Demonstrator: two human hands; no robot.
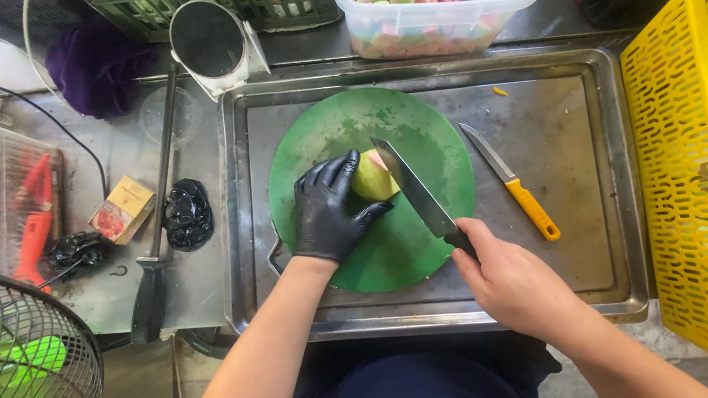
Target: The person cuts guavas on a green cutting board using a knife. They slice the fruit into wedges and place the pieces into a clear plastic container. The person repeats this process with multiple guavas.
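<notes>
My left hand [327, 212], in a black glove, holds a pale green guava piece [372, 181] down on a round green cutting board [348, 124]. My bare right hand [508, 279] grips the black handle of a large knife [412, 188]. Its blade lies against the right side of the fruit, where pink flesh shows. The board rests in a metal tray [592, 231].
A small knife with an orange handle [513, 182] lies in the tray to the right. A clear tub of cut guava [440, 3] stands behind. A yellow crate with guavas [688, 164] is at right. A fan guard [21, 360], a small box [122, 209] and a scale [209, 42] sit at left.
</notes>
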